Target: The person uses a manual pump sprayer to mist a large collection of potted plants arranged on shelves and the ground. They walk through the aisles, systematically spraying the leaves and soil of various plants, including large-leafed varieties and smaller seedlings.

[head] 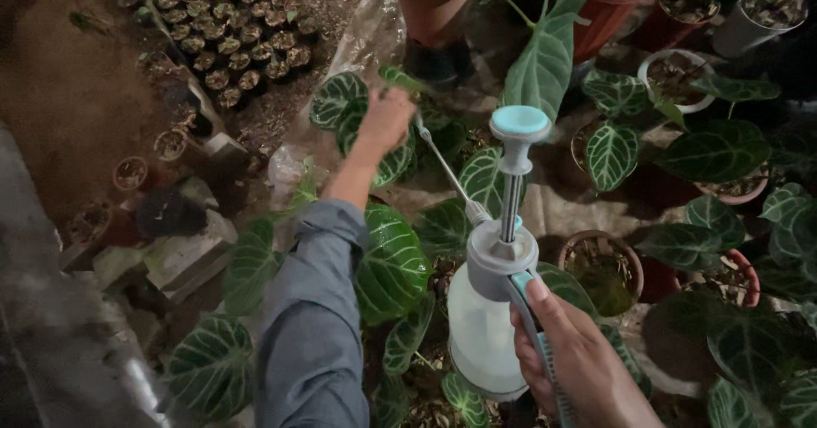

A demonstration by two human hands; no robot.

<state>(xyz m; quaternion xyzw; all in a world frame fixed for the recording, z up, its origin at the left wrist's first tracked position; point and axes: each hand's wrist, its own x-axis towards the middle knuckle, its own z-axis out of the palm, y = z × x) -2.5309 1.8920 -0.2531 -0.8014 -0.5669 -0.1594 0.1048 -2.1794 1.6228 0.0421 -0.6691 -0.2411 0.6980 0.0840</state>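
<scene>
Veined leaves [392, 262] are being reached at centre frame, a sprayer [492, 309] is being gripped at lower right by the closed right hand [572, 356], its wand [442, 166] being steadied near the left hand [387, 120], grip unclear.

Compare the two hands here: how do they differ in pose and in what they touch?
The right hand is low and near the camera, wrapped around the handle of the pump sprayer; the left hand is stretched far forward at the veined leaves. The right hand's grip is plainly closed; the left hand's fingers are blurred. The left arm wears a grey sleeve; the right wrist is bare. Both are over the potted plants.
</scene>
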